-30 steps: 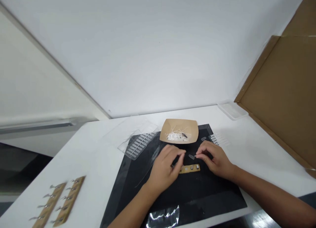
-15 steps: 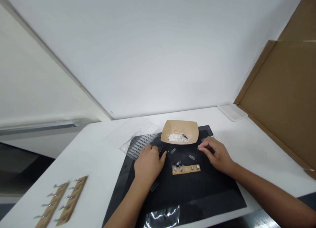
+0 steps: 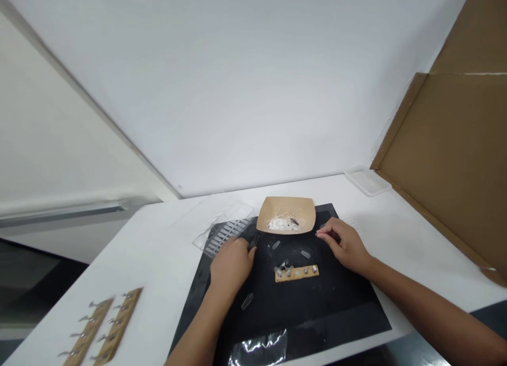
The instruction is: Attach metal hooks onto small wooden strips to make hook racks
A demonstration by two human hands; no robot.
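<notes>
Premises consistent with a small craft workshop; whether commercial or domestic cannot be determined. Evidence: a white table (image 3: 158,260) set against a white wall (image 3: 253,102), a black mat (image 3: 304,308) covering part of its top, a wood-coloured strip (image 3: 302,274) fitted with small posts (image 3: 306,270), two similar strips (image 3: 125,314) bearing metallic fittings (image 3: 115,320), a brown tray (image 3: 287,203) holding thin sticks (image 3: 283,215) and white matter (image 3: 282,225), and cardboard panelling (image 3: 455,160) at right.

No lettering, label, brand, number or sign can be read, whether on the shallow tan paper tray (image 3: 266,212), the tall brown cardboard panel (image 3: 455,170), the rectangular black mat (image 3: 317,308) or the white worktop (image 3: 158,260).
</notes>
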